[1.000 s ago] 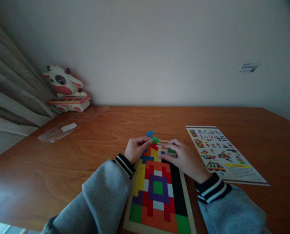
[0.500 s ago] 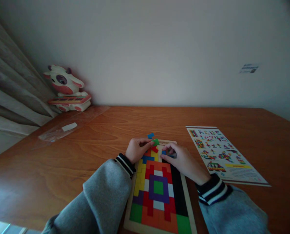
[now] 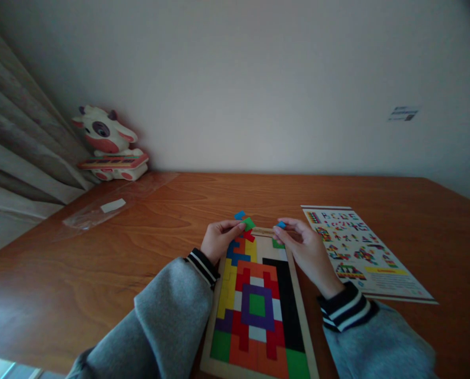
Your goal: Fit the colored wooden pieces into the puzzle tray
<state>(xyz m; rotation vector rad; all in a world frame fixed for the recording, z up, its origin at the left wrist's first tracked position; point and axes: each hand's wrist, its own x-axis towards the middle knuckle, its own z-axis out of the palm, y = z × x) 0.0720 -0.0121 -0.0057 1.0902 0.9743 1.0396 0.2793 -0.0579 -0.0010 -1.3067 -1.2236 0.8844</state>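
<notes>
A wooden tray [image 3: 309,345] holds flat coloured blocks, with a purple square ring [image 3: 257,322] around a green block near its middle. At the tray's top left corner, my left hand [image 3: 221,238] pinches a green piece [image 3: 249,223]. A red piece [image 3: 249,236] lies just below that. My right hand [image 3: 308,251] is raised over the top right corner, a small blue piece [image 3: 281,225] between thumb and fingers. Under it a green block [image 3: 278,244] shows in the tray. Another blue piece [image 3: 240,215] is beyond the tray's far edge.
A printed sheet [image 3: 361,247] of coloured figures lies right of the tray. At the back left are a toy cow [image 3: 106,139] with a keyboard and clear plastic wrapping [image 3: 85,218]. A curtain [image 3: 17,137] hangs at the left, a wall behind.
My right hand has moved up and to the right with the blue piece, uncovering the tray's top right part. My left hand has shifted slightly left with the green piece.
</notes>
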